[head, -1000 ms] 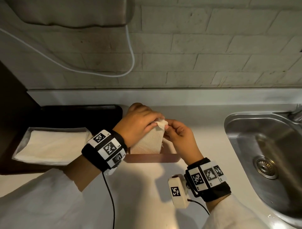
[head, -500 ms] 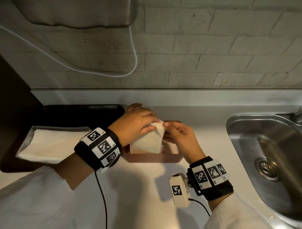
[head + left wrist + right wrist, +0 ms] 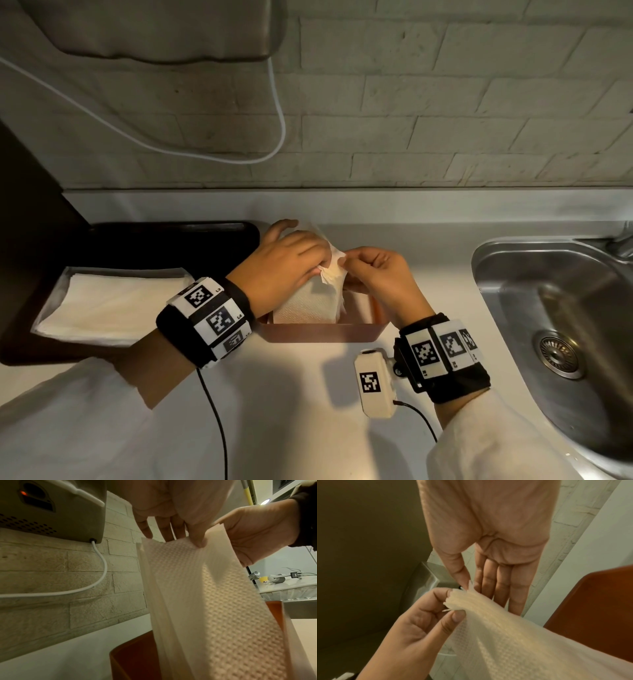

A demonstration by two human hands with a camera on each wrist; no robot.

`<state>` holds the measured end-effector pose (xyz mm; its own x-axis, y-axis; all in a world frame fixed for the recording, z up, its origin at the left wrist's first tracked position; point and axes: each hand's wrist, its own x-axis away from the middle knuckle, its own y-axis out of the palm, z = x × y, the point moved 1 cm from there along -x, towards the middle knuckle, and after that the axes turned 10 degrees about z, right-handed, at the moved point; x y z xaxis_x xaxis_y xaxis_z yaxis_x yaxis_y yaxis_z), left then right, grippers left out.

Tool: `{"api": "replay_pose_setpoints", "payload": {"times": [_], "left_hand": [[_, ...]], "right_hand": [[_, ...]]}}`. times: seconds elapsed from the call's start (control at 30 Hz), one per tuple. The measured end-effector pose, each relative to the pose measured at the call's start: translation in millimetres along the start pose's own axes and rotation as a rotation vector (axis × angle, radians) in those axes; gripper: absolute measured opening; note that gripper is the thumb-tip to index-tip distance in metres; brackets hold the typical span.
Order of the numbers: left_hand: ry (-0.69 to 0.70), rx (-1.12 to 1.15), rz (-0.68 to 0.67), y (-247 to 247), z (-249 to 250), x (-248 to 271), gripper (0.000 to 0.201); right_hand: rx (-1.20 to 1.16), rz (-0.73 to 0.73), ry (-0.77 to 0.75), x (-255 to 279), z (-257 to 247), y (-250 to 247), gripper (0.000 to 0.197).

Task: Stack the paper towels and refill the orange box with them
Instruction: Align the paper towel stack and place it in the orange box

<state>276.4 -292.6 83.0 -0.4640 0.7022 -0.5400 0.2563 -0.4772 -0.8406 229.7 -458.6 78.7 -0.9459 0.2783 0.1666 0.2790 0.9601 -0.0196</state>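
The orange box (image 3: 318, 334) sits on the pale bench (image 3: 294, 394) and serves as the landmark here: a bundle of paper towels (image 3: 313, 301) stands on end inside it, its lower part in the box and its top edge rising above the rim, probably so the sheets can be squared up before they settle flat. Over the far-left part of the box the left hand (image 3: 287, 263) wraps the top of the bundle, fingers curled down its far face and thumb on the near face, steadying it upright. The right hand (image 3: 376, 270), above the box's right part, pinches the frayed upper corner between thumb and forefinger, seemingly to draw loose sheets into line with the rest. Left of the box, a second flat pile of towels (image 3: 113, 305) lies in a clear wrapper on a dark tray (image 3: 164, 240), waiting, I judge, to be added. The box shows free space to the right of the bundle, enough to tip it down that way. The sink (image 3: 561, 308) rim lies well to the right of the box, and the wall (image 3: 411, 120) stands behind it, so the open room for the hands is toward the person.
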Motion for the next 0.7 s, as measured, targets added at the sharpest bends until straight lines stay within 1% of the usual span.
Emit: {"api": "replay_pose_setpoints", "payload": {"times": [0.1,0.23,0.33,0.47,0.53,0.63,0.7], "left_hand": [[0.018,-0.018,-0.001,0.0,0.5,2.7,0.012],[0.025,-0.037,0.013,-1.6,0.7,3.9,0.011],[0.02,-0.033,0.046,-3.0,0.9,3.0,0.011],[0.025,-0.1,0.073,-3.2,2.1,4.1,0.011],[0.025,-0.125,0.078,-3.0,2.6,5.2,0.011],[0.017,-0.098,0.089,-3.1,2.8,5.2,0.012],[0.013,-0.094,0.097,-2.6,2.8,5.3,0.011]], "right_hand": [[-0.012,-0.009,0.033,-2.1,0.7,-2.1,0.014],[-0.036,-0.029,0.088,-3.6,-0.5,-5.0,0.014],[-0.028,-0.039,0.098,-4.1,-0.9,-4.0,0.013],[-0.013,-0.037,0.084,-4.2,-0.8,-4.7,0.014],[-0.003,-0.048,0.054,-3.8,-0.9,-4.5,0.015],[0.0,-0.064,-0.003,-2.1,1.6,-1.2,0.009],[0.008,-0.052,-0.042,-1.3,5.3,1.0,0.011]]}}
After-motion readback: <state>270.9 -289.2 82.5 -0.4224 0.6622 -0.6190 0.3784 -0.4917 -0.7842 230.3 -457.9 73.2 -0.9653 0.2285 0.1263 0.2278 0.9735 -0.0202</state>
